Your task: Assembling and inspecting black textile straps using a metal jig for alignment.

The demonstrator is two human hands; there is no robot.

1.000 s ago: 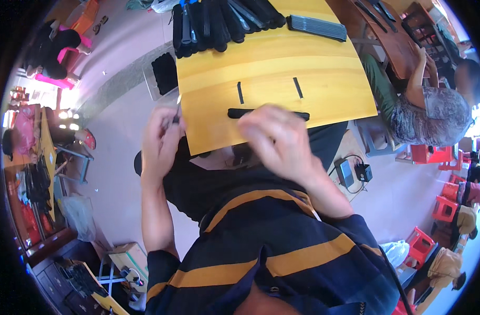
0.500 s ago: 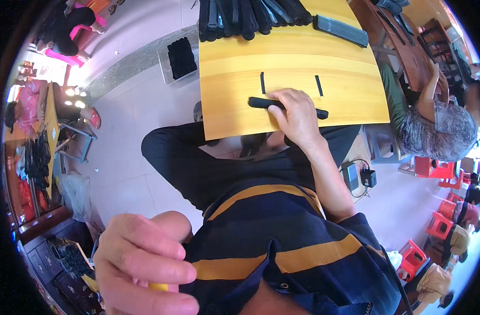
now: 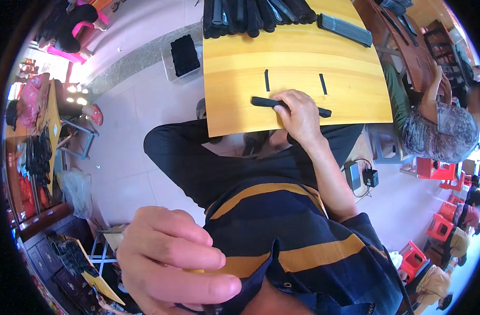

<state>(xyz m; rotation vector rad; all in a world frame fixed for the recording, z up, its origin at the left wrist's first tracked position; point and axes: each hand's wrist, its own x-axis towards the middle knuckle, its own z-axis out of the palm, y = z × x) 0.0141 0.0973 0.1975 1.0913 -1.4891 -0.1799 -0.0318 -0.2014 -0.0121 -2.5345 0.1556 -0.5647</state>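
Observation:
My right hand [image 3: 299, 113] wraps over a long black layered bar [image 3: 262, 102] like a closed folding fan, near the front edge of the yellow wooden table [image 3: 235, 115]. Both ends of the bar stick out beyond the fingers. Just behind it, two short black strips [image 3: 267, 80] lie apart on the tabletop. My left hand [image 3: 177, 257] is raised close to the camera at lower left, its fingers curled. A sliver of yellow shows under those fingers; what it belongs to is hidden.
Dark slats heap up [image 3: 256, 16] at the table's far edge, beside a grey ribbed block [image 3: 345, 30]. Left on the floor stands a clear bin [image 3: 169, 68] with a black stack. A co-worker [image 3: 439, 131] sits at right by a brown table. A black adapter [image 3: 371, 177] lies right.
My left hand has come right, toward my chest. My right hand keeps its grip while the bar has turned, now showing its layered edge. The whole view has shifted slightly.

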